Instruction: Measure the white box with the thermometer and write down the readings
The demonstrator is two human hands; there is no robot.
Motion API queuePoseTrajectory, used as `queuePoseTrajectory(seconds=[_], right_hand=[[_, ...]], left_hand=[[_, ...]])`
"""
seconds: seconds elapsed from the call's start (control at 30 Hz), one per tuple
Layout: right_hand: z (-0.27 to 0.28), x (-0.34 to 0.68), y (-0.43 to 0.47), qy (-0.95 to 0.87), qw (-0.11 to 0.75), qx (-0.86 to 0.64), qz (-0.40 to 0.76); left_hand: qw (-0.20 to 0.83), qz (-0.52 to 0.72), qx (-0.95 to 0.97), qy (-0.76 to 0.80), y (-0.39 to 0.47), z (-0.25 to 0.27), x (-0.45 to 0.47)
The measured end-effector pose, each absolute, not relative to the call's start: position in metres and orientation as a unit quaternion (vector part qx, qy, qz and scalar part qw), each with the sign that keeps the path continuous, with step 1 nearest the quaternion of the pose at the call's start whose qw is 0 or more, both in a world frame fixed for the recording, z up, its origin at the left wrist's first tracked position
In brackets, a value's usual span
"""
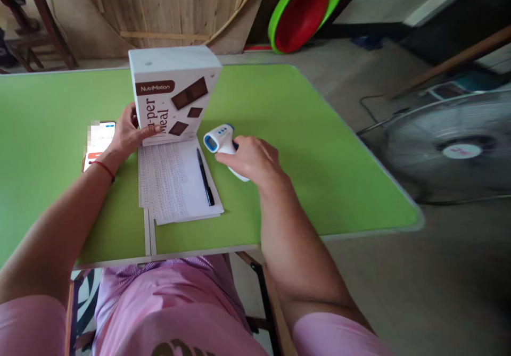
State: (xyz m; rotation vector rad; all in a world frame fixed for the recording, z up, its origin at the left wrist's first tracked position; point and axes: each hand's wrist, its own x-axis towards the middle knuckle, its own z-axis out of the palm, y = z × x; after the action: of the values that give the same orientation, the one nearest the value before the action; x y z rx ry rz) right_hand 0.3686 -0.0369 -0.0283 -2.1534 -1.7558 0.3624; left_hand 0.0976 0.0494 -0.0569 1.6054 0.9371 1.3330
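Note:
My left hand (131, 131) grips the lower left side of a white NutriMotion box (179, 95), thumb across its printed front and fingers behind. The box stands upright on the far part of some handwritten paper sheets (171, 185). In my right hand (255, 159) is a white and blue infrared thermometer (219, 139), my fingers wrapped round its handle. Its small screen faces back toward me. A black pen (205, 178) lies on the right side of the sheets. Left of the box, a phone (99, 143) with a lit screen rests near my left wrist.
The green table (319, 148) has a pale seam near its front edge. To the right stands a large fan (455, 143) on the floor. Green and red basins (303, 15) lean beyond the table, beside a round wooden panel (171, 5). A dark wooden chair (43, 26) is at far left.

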Motion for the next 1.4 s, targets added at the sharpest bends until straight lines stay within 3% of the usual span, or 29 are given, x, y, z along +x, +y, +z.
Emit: queuePoseTrajectory(seconds=[0.1, 0.17, 0.2, 0.27, 0.33, 0.5, 0.9, 1.4], right_hand=[[-0.023, 0.360, -0.043, -0.591, 0.412, -0.673, 0.167], [-0.021, 0.347, -0.053, -0.563, 0.553, -0.547, 0.281], [-0.021, 0.339, -0.059, -0.540, 0.581, -0.485, 0.370], [-0.026, 0.324, -0.071, -0.491, 0.554, -0.389, 0.548], [-0.034, 0.311, -0.081, -0.468, 0.513, -0.364, 0.621], [-0.055, 0.307, -0.086, -0.469, 0.466, -0.430, 0.615], [-0.048, 0.309, -0.084, -0.417, 0.444, -0.424, 0.671], [-0.048, 0.310, -0.080, -0.447, 0.447, -0.422, 0.649]], left_hand=[[0.428, 0.532, 0.622, 0.383, 0.036, -0.049, 0.100], [0.444, 0.538, 0.615, 0.367, 0.023, -0.045, 0.103], [0.457, 0.537, 0.612, 0.357, 0.017, -0.045, 0.105], [0.474, 0.539, 0.596, 0.360, 0.004, -0.045, 0.109], [0.462, 0.545, 0.580, 0.391, -0.005, -0.047, 0.112], [0.412, 0.536, 0.594, 0.436, -0.016, -0.047, 0.120], [0.422, 0.522, 0.615, 0.413, -0.002, -0.066, 0.112], [0.410, 0.525, 0.600, 0.444, 0.000, -0.068, 0.114]])
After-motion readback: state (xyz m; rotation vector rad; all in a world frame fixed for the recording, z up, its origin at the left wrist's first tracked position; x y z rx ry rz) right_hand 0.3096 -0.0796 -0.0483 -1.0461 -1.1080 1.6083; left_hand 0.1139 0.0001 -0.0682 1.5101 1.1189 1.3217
